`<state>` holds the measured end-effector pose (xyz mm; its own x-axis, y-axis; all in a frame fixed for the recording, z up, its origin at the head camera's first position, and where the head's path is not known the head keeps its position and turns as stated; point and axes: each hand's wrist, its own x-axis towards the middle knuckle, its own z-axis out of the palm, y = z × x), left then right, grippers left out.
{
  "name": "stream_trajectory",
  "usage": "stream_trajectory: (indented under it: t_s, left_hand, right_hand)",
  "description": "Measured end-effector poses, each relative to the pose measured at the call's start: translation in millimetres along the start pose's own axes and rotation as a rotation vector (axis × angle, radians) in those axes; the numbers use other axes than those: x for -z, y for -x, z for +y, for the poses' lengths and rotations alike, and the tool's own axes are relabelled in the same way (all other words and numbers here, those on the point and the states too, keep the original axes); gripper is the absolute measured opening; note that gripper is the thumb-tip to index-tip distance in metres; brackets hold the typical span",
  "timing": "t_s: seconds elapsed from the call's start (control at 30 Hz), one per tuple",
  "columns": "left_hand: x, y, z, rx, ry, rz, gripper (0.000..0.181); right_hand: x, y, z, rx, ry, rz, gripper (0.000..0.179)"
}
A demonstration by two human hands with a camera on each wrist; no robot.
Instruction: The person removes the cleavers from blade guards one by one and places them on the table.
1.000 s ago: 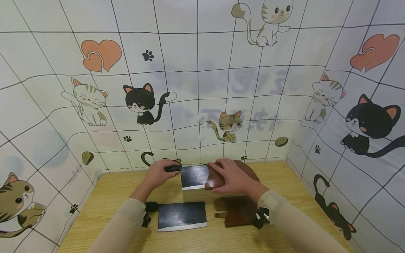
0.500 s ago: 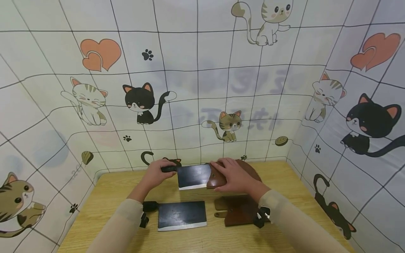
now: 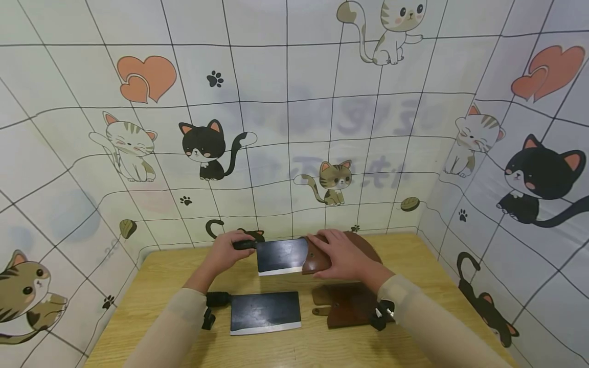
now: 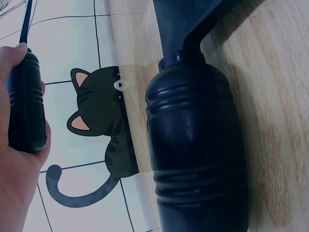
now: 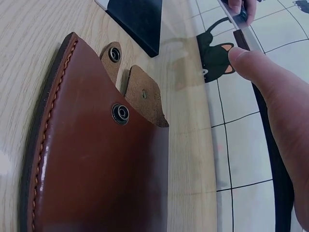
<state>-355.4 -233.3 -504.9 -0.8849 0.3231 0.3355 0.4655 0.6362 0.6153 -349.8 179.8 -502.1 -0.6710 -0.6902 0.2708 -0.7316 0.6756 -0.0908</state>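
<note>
In the head view my left hand (image 3: 225,251) grips the black handle (image 4: 26,106) of a cleaver (image 3: 280,256), held above the far part of the table. My right hand (image 3: 344,258) holds a brown leather sheath (image 3: 314,260), whose mouth covers the far end of that blade; how deep the blade sits inside is hidden. Nearer lies a second cleaver (image 3: 264,313), bare, its black handle (image 4: 195,135) large in the left wrist view. To its right rests a second brown sheath (image 5: 96,159), with two strap tabs (image 5: 144,94) sticking out.
The wooden table (image 3: 294,352) ends at a white wall cover (image 3: 276,128) printed with cats and black lines, which also runs along both sides. Small black devices (image 3: 379,314) sit at the wrists.
My left hand has drawn the cleaver slightly to the left, and more of its blade shows outside the sheath. The right hand has shifted a little right. The lying cleaver and sheath have stayed put.
</note>
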Motion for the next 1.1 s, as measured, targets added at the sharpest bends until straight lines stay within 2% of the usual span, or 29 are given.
stream_trajectory:
  t_s: [0.2,0.7,0.87,1.1]
  left_hand:
    - [1.4,0.2,0.6,-0.003,0.002,-0.005,0.034]
    - [2.4,4.9,-4.1,0.026,0.0,0.011,0.029]
    - [5.5,6.0,-1.6,0.018,0.014,0.013,0.031]
    - [7.6,7.4,0.6,0.018,0.017,0.006,0.032]
  right_hand:
    - [1.4,0.2,0.3,0.009,0.0,0.016,0.112]
    - [-0.1,3.5,4.6,-0.008,-0.01,-0.004,0.113]
    - [2.3,4.0,4.6,-0.024,-0.014,-0.015,0.111]
    - [3.9,4.2,4.8,-0.006,-0.006,-0.009,0.11]
